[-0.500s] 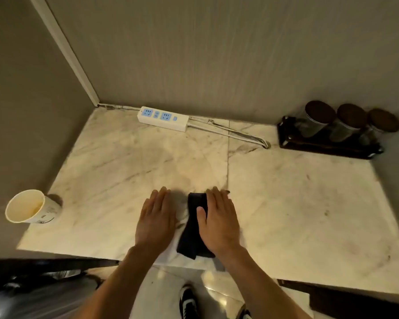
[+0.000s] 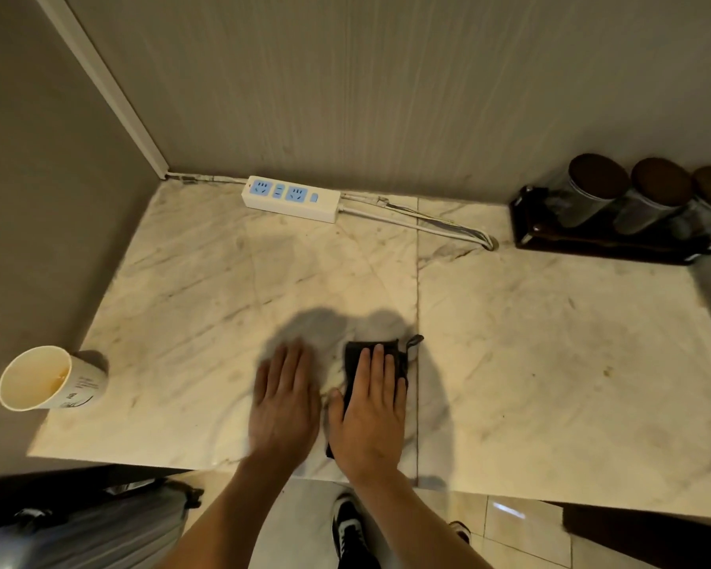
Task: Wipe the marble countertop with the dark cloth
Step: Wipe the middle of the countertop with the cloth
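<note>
The dark cloth (image 2: 354, 357) lies folded on the marble countertop (image 2: 551, 363) near its front edge, a small loop sticking out at its far right corner. My right hand (image 2: 370, 416) lies flat on top of the cloth, palm down, and covers most of it. My left hand (image 2: 284, 404) rests palm down on the bare marble just left of the cloth, fingers apart, slightly blurred, holding nothing.
A paper cup (image 2: 50, 379) with a little liquid stands at the front left corner. A white power strip (image 2: 292, 198) and its cable lie along the back wall. A dark tray (image 2: 592, 240) with three lidded jars fills the back right corner. Walls close the left and back.
My right hand has slid a little left over the cloth, so the cloth's right edge and loop now show. My left hand has shifted slightly.
</note>
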`<action>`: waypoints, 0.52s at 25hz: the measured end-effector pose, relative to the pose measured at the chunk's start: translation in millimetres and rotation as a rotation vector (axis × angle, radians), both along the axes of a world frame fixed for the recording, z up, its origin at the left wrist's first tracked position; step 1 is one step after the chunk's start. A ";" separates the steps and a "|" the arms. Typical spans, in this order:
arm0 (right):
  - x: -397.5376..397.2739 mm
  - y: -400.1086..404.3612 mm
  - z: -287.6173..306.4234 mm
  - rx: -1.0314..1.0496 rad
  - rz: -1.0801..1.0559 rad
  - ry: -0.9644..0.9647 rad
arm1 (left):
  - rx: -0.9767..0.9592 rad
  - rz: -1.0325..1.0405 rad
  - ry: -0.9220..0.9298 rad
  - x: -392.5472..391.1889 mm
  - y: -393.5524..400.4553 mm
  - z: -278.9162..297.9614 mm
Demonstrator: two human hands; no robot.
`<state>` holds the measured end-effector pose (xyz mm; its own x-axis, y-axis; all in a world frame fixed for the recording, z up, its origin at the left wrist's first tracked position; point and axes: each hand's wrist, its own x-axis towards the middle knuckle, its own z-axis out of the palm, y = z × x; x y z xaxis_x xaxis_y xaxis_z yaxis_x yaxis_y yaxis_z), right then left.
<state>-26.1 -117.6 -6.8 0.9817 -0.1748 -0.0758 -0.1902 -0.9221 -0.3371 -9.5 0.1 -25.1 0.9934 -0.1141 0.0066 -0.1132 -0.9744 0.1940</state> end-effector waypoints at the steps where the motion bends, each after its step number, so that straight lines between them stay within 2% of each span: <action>1: -2.5 -1.2 -0.9 -0.012 0.002 0.004 | 0.006 0.009 -0.004 0.2 0.1 0.3; 13: -46.1 -63.6 -7.6 -0.023 0.165 -0.028 | -0.042 0.015 -0.015 -10.3 -39.9 9.1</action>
<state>-72.2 -181.2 -14.4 0.9988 -0.0125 -0.0463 -0.0266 -0.9474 -0.3189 -19.8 -39.8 -16.1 0.9948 -0.0985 0.0256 -0.1017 -0.9672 0.2327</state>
